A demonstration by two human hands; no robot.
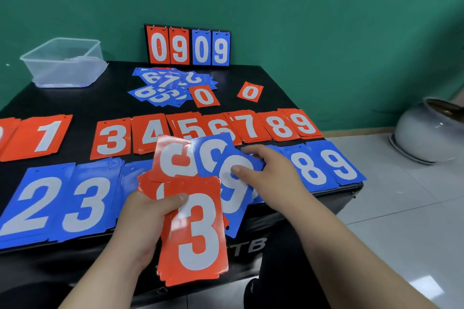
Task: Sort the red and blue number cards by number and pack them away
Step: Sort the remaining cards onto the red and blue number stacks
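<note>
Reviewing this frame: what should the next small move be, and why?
Probably the right hand should carry the blue 9 card it pinches over to the blue 9 pile at the row's right end, since the digits appear to match; the left hand grips the red stack topped by a 3.

Black surface: clear plastic tub on far-left corner, flip scoreboard reading 0909 upright at the far edge. Loose blue card heap mid-far, one red 0 card touching it, second red 0 card apart to the right. Middle row is red stacks, visible 1 and 3–9, overlapping on the right; near row is blue stacks, visible 2, 3, 8, 9.
</note>
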